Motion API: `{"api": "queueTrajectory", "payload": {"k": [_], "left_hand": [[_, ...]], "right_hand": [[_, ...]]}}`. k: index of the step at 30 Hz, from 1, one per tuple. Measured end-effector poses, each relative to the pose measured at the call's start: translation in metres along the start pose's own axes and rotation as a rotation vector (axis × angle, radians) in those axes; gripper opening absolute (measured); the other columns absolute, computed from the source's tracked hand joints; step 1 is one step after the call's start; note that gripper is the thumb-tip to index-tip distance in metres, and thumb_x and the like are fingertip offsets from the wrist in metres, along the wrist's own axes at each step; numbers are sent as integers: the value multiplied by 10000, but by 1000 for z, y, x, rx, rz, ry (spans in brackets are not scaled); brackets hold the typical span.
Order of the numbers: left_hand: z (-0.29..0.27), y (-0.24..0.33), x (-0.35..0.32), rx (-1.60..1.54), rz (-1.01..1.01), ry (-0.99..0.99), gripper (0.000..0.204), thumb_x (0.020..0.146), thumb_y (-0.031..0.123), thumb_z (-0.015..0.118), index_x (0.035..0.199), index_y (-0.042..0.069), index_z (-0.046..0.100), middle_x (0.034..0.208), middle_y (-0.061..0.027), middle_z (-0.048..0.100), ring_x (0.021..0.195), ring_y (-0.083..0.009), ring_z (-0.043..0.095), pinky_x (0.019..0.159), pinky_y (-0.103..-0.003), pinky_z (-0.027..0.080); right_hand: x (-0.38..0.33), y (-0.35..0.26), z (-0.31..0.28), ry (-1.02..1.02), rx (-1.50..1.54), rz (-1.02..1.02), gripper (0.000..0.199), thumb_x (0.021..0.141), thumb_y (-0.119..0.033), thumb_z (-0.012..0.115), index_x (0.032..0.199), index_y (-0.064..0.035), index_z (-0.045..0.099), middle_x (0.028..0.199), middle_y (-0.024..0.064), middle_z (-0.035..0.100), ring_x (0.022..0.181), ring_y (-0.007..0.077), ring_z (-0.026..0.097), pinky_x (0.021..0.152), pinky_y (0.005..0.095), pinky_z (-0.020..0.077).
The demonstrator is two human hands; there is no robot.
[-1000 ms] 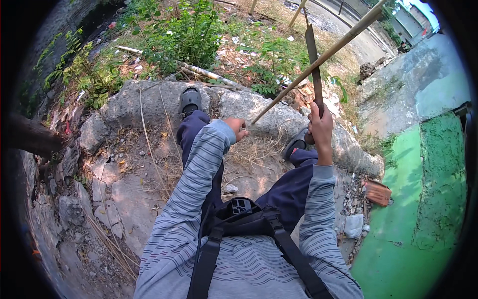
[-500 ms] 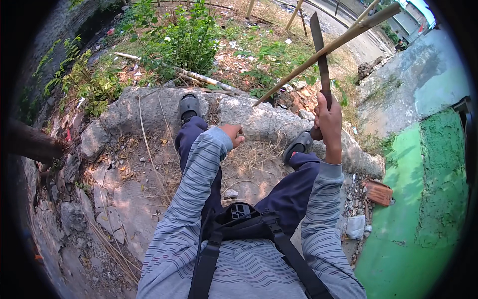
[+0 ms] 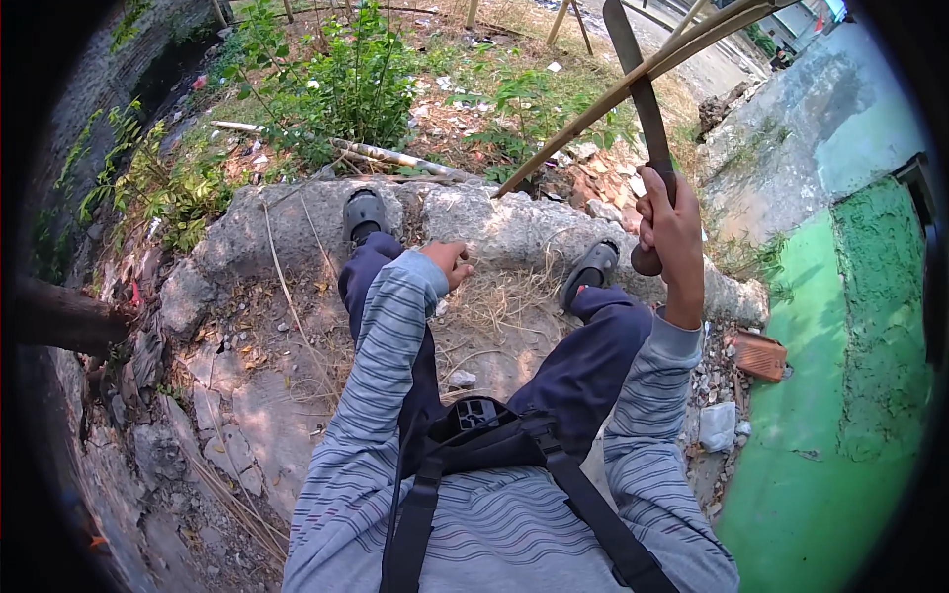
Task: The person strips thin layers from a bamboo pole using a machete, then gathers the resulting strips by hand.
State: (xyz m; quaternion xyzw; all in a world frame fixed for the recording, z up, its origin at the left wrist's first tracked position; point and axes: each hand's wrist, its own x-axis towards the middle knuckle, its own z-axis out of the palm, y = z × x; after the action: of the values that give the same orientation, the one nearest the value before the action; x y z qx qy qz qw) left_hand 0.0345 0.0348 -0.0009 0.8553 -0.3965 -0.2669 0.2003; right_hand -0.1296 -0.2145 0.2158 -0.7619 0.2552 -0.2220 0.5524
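Observation:
My right hand [image 3: 674, 232] is wrapped around the dark handle of a machete [image 3: 647, 114], raised in front of me with its blade pointing up and away. The blade crosses a bamboo pole [image 3: 578, 124] that slants from the concrete ledge up to the right. Beyond the blade a lengthwise line shows on the pole; whether the blade is lodged in it I cannot tell. Above my left knee, my left hand [image 3: 450, 263] hangs with loosely bent fingers and nothing visible in them, apart from the pole.
My shoes rest against a rough concrete ledge [image 3: 484, 219]. Past it grow leafy plants [image 3: 366, 89], with a pale pole [image 3: 395, 156] lying among litter. On the right are a green wall [image 3: 801, 395], a broken brick [image 3: 759, 356] and rubble. A dark log [image 3: 74, 318] juts in at left.
My right hand and the machete have shifted slightly right in the picture. The pole's upper part sits higher, and a line along it beyond the blade is plainer. My left hand has moved slightly left.

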Motion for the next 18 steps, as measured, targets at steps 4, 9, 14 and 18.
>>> {"api": "queueTrajectory", "payload": {"k": [4, 9, 14, 18], "left_hand": [[-3, 5, 0, 5, 17, -15, 421, 967, 389, 640, 1241, 71, 611, 1078, -180, 726, 1018, -360, 690, 902, -448, 540], [2, 5, 3, -11, 42, -7, 396, 969, 357, 643, 1226, 57, 618, 1032, -175, 738, 938, -358, 710, 855, -438, 557], [-7, 11, 4, -184, 148, 195, 364, 942, 332, 677, 1171, 56, 616, 969, -158, 727, 879, -345, 705, 789, -447, 552], [-18, 32, 4, -367, 306, 531, 313, 898, 224, 746, 1127, 49, 624, 825, -123, 687, 723, -243, 682, 667, -374, 546]], "right_hand": [[21, 99, 34, -140, -279, 127, 326, 990, -324, 600, 963, 0, 591, 690, 83, 606, 524, 182, 583, 507, 361, 479], [20, 180, 61, 70, -342, -54, 364, 968, -337, 609, 995, 26, 633, 774, 203, 669, 784, 356, 690, 731, 471, 513], [33, 165, 59, 46, -281, 45, 405, 956, -376, 616, 987, 27, 638, 774, 212, 678, 750, 373, 689, 710, 476, 519], [33, 171, 63, 100, -418, -75, 429, 949, -397, 622, 988, 30, 636, 824, 237, 677, 825, 374, 694, 745, 479, 511]]}}
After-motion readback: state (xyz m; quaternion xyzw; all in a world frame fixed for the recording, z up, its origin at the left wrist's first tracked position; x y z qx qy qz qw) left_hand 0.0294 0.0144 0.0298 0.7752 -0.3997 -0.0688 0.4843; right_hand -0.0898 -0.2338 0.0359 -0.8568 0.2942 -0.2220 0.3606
